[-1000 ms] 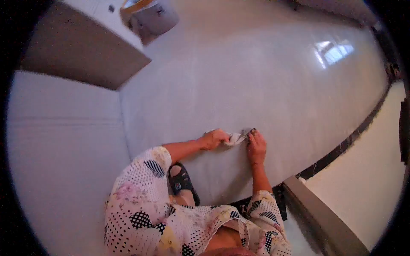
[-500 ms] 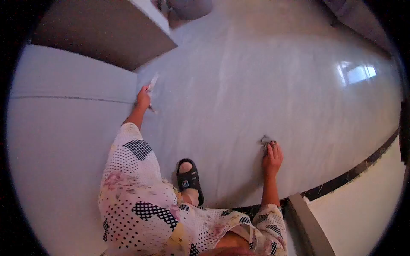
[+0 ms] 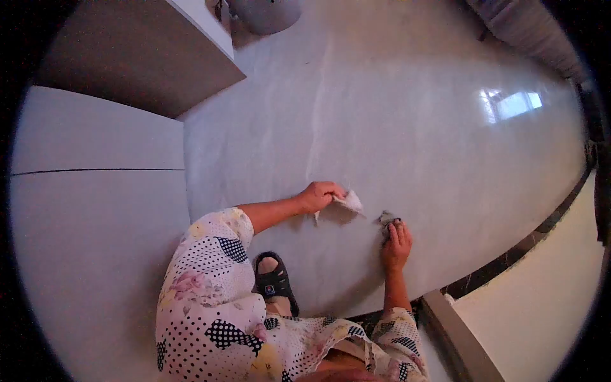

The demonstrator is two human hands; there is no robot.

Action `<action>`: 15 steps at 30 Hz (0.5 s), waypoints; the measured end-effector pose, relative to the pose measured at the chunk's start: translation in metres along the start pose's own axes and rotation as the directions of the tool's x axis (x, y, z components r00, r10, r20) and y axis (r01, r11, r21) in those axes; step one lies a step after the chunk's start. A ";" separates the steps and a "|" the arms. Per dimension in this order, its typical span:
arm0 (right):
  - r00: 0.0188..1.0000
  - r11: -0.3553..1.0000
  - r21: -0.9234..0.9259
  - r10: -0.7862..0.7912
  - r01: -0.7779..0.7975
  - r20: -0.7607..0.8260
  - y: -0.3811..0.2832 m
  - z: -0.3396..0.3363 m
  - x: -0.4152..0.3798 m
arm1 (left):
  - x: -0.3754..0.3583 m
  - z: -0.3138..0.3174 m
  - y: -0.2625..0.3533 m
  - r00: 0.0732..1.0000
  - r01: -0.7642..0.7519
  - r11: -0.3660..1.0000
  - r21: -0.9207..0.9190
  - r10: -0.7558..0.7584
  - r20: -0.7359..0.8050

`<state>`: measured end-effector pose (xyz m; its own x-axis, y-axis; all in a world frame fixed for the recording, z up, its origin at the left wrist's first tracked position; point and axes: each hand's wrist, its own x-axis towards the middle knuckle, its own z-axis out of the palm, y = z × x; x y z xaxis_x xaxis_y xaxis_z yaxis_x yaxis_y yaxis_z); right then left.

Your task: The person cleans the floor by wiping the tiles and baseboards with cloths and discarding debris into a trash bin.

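Observation:
My left hand [image 3: 316,197] is closed on a thin white cloth [image 3: 351,203], whose loose end spreads to the right of the fingers, low over the pale floor [image 3: 433,153]. A short distance to its right, my right hand [image 3: 397,247] is bent with its fingertips pinched on a small greyish crumpled wad [image 3: 386,218]. The wad sticks out past the fingertips on the left side. Its material is too blurred to name.
A dark open-toed slipper [image 3: 275,281] is on my foot below the left forearm. Grey cabinet panels [image 3: 102,223] stand at the left, under a jutting box-like unit [image 3: 140,60]. A grey rounded bin [image 3: 267,14] is at the top. A dark baseboard [image 3: 490,274] borders the right wall.
My left hand has swung from beside the cabinet to the middle of the floor, carrying the white cloth close to my right hand. The right hand has shifted slightly left and down.

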<state>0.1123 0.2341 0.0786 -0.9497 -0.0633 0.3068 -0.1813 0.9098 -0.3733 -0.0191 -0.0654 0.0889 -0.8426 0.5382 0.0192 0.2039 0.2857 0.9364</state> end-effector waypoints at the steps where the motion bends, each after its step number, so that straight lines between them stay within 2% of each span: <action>1: 1.000 1.000 -0.002 0.005 -0.005 0.008 -0.006 -0.002 0.002 | 0.002 -0.002 0.012 0.996 0.087 0.986 -0.141 -0.083 0.039; 3: 1.000 1.000 0.004 0.023 -0.023 0.015 -0.008 -0.002 0.002 | 0.023 -0.030 0.026 0.928 0.344 0.898 -0.273 -0.370 -0.047; 5: 0.998 0.999 -0.009 0.046 -0.045 0.043 -0.010 -0.001 0.002 | 0.044 -0.076 0.031 0.844 0.387 0.868 -0.311 -0.469 -0.261; 7: 0.995 0.997 -0.042 0.064 -0.061 0.077 -0.009 0.000 0.001 | 0.054 -0.133 -0.012 0.814 0.285 0.940 -0.190 -0.342 -0.470; 9: 0.999 1.000 -0.003 0.028 -0.028 0.039 0.004 0.006 -0.007 | 0.055 -0.184 -0.052 0.756 0.231 0.973 0.012 -0.172 -0.632; 11: 0.999 1.000 0.008 0.017 -0.017 0.030 0.004 0.007 -0.008 | 0.050 -0.228 -0.097 0.727 0.203 0.952 0.227 0.009 -0.686; 14: 0.997 1.000 -0.005 0.017 -0.017 0.073 0.000 0.008 -0.006 | 0.044 -0.242 -0.105 0.819 0.301 0.814 0.497 0.046 -0.572; 15: 0.997 1.000 -0.006 0.022 -0.021 0.077 -0.001 0.005 -0.003 | 0.055 -0.247 -0.106 0.803 0.370 0.717 0.591 0.073 -0.591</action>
<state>0.1139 0.2314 0.0732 -0.9703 -0.0750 0.2298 -0.1594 0.9132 -0.3749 -0.2101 -0.2623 0.0774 -0.9567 -0.0158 0.2908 0.1290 0.8723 0.4716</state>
